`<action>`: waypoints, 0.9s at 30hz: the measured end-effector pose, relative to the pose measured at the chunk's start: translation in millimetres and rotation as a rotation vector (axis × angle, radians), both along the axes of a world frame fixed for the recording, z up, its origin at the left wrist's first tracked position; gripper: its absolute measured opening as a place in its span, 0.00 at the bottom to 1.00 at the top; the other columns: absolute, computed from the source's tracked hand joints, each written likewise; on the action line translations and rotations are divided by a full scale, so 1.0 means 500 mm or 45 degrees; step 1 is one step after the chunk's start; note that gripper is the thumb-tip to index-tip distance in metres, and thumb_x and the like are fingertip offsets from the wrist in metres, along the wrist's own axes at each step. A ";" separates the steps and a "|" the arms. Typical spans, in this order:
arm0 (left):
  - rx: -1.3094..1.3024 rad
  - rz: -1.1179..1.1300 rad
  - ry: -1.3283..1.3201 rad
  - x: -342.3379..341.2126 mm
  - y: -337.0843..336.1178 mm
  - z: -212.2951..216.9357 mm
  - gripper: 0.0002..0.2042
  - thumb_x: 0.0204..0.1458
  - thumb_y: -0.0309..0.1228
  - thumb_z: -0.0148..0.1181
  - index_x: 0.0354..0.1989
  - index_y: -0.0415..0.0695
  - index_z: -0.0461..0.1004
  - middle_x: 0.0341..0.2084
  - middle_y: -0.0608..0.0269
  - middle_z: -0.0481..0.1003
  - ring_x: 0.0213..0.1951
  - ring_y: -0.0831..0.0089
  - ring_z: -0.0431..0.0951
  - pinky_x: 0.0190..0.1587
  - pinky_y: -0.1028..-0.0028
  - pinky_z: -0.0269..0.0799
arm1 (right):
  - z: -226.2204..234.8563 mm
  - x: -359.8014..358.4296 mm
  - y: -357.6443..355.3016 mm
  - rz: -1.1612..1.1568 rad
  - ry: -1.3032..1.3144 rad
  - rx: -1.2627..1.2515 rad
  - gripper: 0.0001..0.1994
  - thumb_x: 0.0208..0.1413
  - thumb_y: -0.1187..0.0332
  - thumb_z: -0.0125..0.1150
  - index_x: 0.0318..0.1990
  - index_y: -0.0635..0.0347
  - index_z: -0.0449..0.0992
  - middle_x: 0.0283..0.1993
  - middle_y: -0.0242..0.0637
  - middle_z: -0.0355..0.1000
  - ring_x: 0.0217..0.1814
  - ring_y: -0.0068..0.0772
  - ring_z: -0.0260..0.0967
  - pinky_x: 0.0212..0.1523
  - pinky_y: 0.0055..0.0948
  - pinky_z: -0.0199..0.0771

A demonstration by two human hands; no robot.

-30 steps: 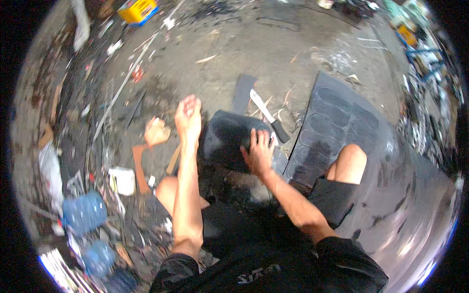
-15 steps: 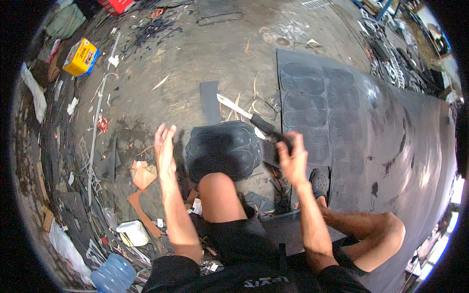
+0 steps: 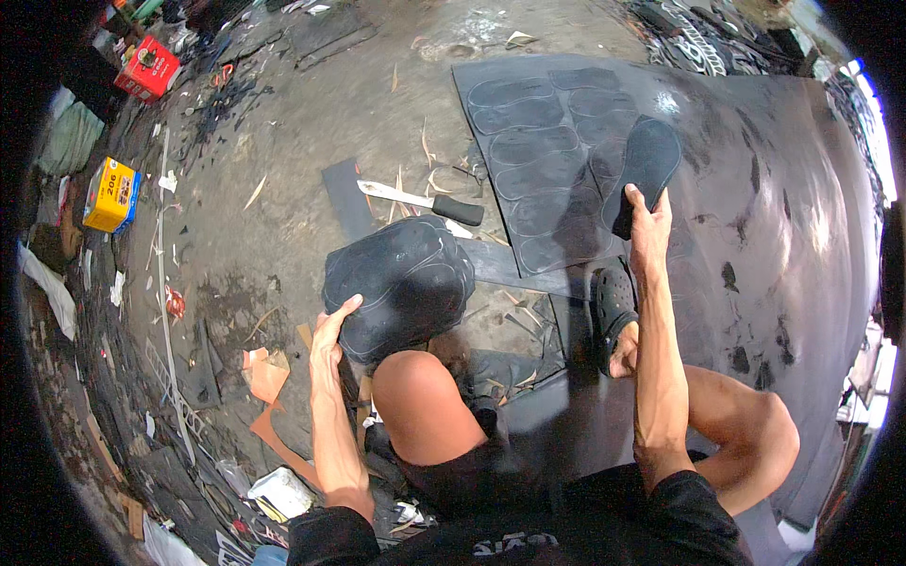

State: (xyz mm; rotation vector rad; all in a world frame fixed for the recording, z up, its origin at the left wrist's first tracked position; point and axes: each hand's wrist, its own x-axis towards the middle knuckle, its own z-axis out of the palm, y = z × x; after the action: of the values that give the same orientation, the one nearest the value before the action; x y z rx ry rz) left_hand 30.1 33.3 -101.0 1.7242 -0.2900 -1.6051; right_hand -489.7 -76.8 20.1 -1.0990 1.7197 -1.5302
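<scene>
On the concrete floor [image 3: 283, 141], seen from the head camera, a sole-shaped black rubber cutout [image 3: 647, 170] is gripped at its near end by the closed fingers of the right hand [image 3: 647, 222]; its long axis runs away from the fingers toward the far edge of the large black rubber sheet [image 3: 755, 189], over which it is held. The left hand [image 3: 330, 335] is curled around the near left edge of a rounded black rubber piece [image 3: 401, 283], which lies just beyond the bare knee. A knife [image 3: 425, 200] lies on the floor beyond that piece, nearer the left hand.
</scene>
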 end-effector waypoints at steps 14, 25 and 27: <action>-0.419 -0.194 -0.327 -0.081 -0.007 0.117 0.59 0.42 0.36 0.78 0.79 0.42 0.40 0.71 0.40 0.59 0.69 0.48 0.64 0.66 0.54 0.69 | 0.187 -0.132 0.011 0.199 0.486 0.043 0.42 0.58 0.60 0.64 0.73 0.75 0.54 0.74 0.62 0.59 0.77 0.46 0.57 0.74 0.36 0.57; -0.223 -0.089 0.046 -0.068 -0.003 0.074 0.36 0.50 0.49 0.71 0.64 0.43 0.68 0.58 0.54 0.74 0.57 0.58 0.75 0.56 0.56 0.75 | -0.149 -0.023 0.075 0.144 0.313 0.201 0.44 0.56 0.62 0.67 0.75 0.70 0.52 0.76 0.59 0.57 0.79 0.51 0.54 0.76 0.40 0.54; -0.233 0.008 0.182 -0.060 0.002 0.104 0.33 0.51 0.49 0.71 0.61 0.40 0.72 0.56 0.52 0.78 0.53 0.55 0.80 0.57 0.55 0.76 | -0.183 0.075 0.097 0.227 -0.018 0.033 0.45 0.57 0.64 0.67 0.76 0.71 0.47 0.78 0.60 0.53 0.81 0.51 0.50 0.77 0.39 0.52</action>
State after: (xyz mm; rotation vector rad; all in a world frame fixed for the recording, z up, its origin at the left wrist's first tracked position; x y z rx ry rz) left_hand 0.2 34.3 -49.2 1.4645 -0.3497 -1.6349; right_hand -452.4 -28.3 -71.6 -1.1914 1.5819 -1.3983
